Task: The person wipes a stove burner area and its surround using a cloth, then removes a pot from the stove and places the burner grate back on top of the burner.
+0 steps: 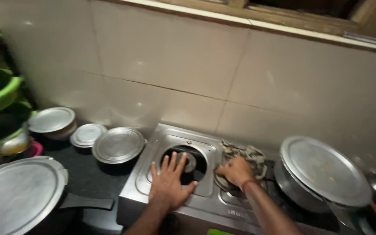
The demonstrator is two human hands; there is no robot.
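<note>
Tiled wall (188, 65) backs a dark counter (88, 178) with a steel stove (170, 135). Left hand (169, 182) flat, fingers spread, empty, resting beside the bare burner (189, 162). Right hand (236, 170) closed on a grey rag (244, 154), touching the stove's middle. Covered pan (323, 172) crowds the right edge; lidded pots (118, 146) sit just left; big lid (18, 196) near front-left corner.

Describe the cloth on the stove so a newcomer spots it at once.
Start at the steel stove against the tiled wall. The cloth lies crumpled on its top, right of the open burner, under the right hand. It is the only soft, wrinkled thing among metal lids.
</note>
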